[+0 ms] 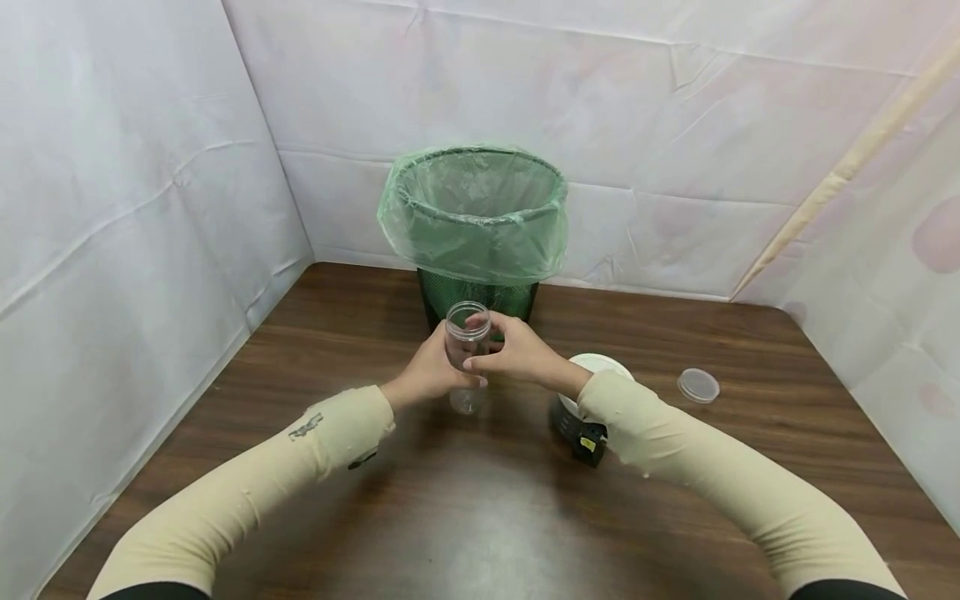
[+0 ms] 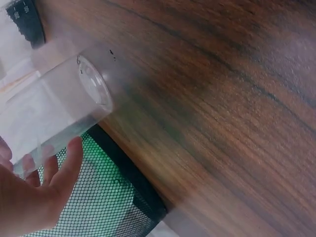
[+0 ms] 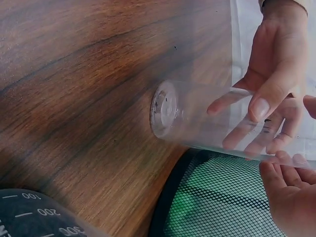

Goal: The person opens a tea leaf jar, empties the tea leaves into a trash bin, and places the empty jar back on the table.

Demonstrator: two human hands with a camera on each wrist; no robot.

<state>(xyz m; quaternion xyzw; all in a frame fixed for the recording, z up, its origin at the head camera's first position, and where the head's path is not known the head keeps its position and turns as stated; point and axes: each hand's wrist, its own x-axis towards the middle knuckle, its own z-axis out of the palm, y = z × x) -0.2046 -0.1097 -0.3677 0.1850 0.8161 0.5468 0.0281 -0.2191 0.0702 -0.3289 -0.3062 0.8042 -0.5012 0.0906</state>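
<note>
A tall clear plastic jar (image 1: 467, 346) with a threaded, uncovered mouth stands upright between my hands, in front of the bin. My left hand (image 1: 433, 367) grips it from the left side, thumb across the near wall lower down. On the right, my right hand (image 1: 517, 354) holds the upper part between thumb and fingers. Through the clear wall, the right wrist view shows the left fingers behind the jar (image 3: 190, 116). Its round base (image 2: 94, 84) shows in the left wrist view, close over the wooden table. Nothing is visible inside the jar.
A black mesh bin (image 1: 442, 292) with a green liner bag (image 1: 480, 246) stands behind the jar. Beside my right wrist is a dark container (image 3: 34, 212) with white measuring marks, partly hidden by the sleeve. A clear round lid (image 1: 699, 386) lies farther right. White sheets enclose the table.
</note>
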